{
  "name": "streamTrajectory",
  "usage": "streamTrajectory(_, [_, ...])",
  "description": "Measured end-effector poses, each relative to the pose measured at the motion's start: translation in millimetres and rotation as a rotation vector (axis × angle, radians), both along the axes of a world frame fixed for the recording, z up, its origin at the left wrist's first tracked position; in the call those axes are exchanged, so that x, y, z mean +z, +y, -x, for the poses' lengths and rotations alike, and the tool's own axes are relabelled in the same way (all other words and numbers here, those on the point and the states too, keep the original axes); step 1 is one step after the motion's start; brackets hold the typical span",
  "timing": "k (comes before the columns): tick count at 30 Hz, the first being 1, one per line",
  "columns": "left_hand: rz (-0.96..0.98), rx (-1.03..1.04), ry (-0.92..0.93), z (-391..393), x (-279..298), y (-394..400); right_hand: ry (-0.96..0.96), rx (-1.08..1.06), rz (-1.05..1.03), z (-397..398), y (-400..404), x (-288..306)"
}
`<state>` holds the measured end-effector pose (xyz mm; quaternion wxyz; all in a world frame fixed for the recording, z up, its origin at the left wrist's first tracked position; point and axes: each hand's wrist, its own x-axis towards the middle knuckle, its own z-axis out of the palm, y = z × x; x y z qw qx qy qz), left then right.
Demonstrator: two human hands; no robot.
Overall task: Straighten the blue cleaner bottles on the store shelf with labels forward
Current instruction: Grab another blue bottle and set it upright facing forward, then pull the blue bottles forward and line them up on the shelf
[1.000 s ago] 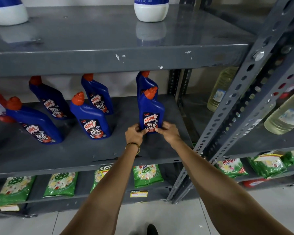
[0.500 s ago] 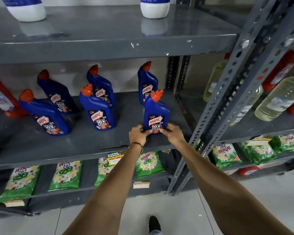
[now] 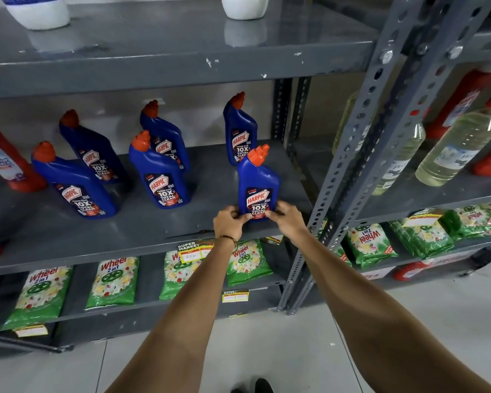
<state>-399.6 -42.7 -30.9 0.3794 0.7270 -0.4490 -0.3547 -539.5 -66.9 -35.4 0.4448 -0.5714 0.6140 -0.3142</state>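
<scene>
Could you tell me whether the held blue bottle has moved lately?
Yes; the held blue bottle slid forward toward the shelf's front edge, away from the bottle behind it.

Bare shelf (image 3: 210, 194) between held bottle (image 3: 257, 180) and middle bottle (image 3: 160, 180); upright post (image 3: 352, 180) close right.

Six upright blue orange-capped bottles (image 3: 257, 185) on shelf (image 3: 142, 234), labels forward

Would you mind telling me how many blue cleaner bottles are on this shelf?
6. Front row: far-left bottle, middle, and right one in both hands. Back row: left, middle, right.
</scene>
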Motion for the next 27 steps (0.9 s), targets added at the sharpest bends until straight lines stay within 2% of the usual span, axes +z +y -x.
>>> streamTrajectory(8, [0.003,0.014,0.03,-0.3,-0.6,8.7,-0.028,0.016,-0.043,3.1,0.0,-3.0])
streamTrajectory(12, [0.007,0.049,0.017,-14.8,-1.2,15.9,-0.061,-0.047,-0.055,0.3,7.4,-1.7])
streamTrajectory(20, [0.02,0.12,0.004,-71.0,-2.7,31.4,0.115,-0.237,0.025,-24.0,31.5,-4.2])
streamTrajectory(27, [0.024,0.08,0.028,-145.2,-1.7,52.9,0.131,-0.359,0.018,-80.9,60.1,-6.0])
